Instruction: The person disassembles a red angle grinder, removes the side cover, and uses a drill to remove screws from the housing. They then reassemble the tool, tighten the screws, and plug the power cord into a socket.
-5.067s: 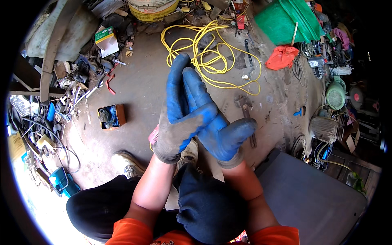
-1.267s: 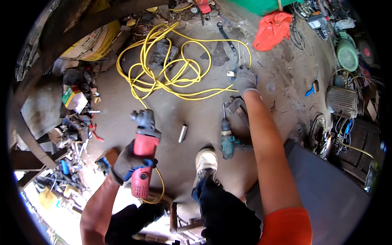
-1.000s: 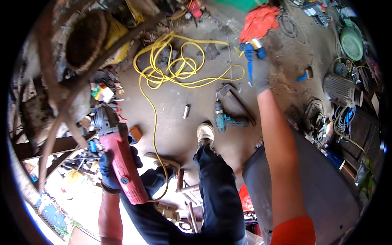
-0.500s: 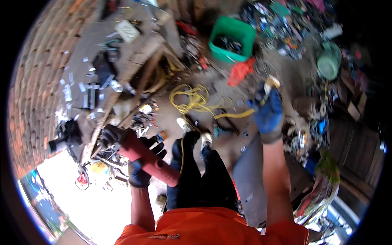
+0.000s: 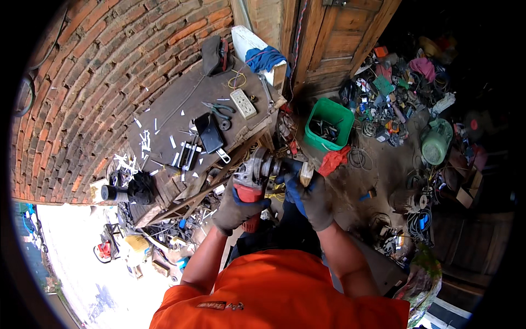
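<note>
My left hand (image 5: 236, 205), in a grey and blue work glove, grips the red body of an angle grinder (image 5: 253, 178) in front of my chest. The tool's metal head points right. My right hand (image 5: 309, 194), also gloved, is at that head and holds a small round disc (image 5: 306, 173) against it. A yellow cable (image 5: 278, 192) shows just below the grinder. My orange shirt fills the lower middle of the view.
A dark wooden workbench (image 5: 181, 109) stands ahead left against a brick wall (image 5: 93, 71), carrying pliers (image 5: 219, 109), a white power strip (image 5: 243, 104) and small parts. A green crate (image 5: 330, 123), a red rag (image 5: 333, 160), a green motor (image 5: 436, 143) and scrap cover the floor right.
I have stood up from the floor and turned to the bench. The grinder came up in my left hand, and my right hand brought the disc to its head.
</note>
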Available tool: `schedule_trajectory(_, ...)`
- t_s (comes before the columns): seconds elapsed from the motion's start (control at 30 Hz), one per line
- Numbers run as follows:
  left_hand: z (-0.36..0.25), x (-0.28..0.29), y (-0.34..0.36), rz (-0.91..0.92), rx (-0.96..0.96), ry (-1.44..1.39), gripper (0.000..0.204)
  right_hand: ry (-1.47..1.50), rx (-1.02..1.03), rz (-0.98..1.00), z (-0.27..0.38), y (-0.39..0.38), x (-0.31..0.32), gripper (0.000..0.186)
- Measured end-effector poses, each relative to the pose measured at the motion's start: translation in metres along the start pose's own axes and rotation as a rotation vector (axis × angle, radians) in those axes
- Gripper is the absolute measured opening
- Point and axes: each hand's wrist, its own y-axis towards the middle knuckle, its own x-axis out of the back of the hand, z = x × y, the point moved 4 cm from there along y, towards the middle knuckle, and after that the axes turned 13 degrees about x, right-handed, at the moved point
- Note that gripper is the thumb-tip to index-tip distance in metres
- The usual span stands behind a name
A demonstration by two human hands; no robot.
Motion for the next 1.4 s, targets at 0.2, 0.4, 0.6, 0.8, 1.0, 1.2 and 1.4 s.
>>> schedule_trajectory(0.2,-0.015,0.007,0.012,-0.077,-0.164,0.058,0.082,-0.302,0.514,0.097,0.024,0.035,-0.018,0.053)
schedule_trajectory(0.4,-0.056,-0.013,0.038,-0.008,-0.125,-0.092,0.081,-0.326,0.632,0.092,0.027,0.080,0.000,0.036)
schedule_trajectory(0.6,-0.087,-0.051,0.093,-0.721,-0.483,0.516,0.080,0.347,-0.479,-0.070,0.028,0.155,0.038,0.025)
schedule_trajectory(0.8,-0.098,-0.082,0.184,-0.233,0.113,-0.064,0.079,-0.257,0.236,0.352,0.018,0.237,0.104,0.060)
schedule_trajectory(1.0,-0.109,-0.101,0.215,-0.232,0.051,-0.113,0.084,-0.236,0.456,0.415,0.011,0.280,0.143,0.054)
schedule_trajectory(1.2,-0.105,-0.130,0.210,-0.766,0.044,0.194,0.082,0.569,-0.919,0.285,-0.028,0.288,0.142,0.025)
schedule_trajectory(1.4,-0.065,-0.117,0.170,-0.946,0.271,0.019,0.078,0.069,-0.447,0.691,-0.062,0.307,0.126,0.037)
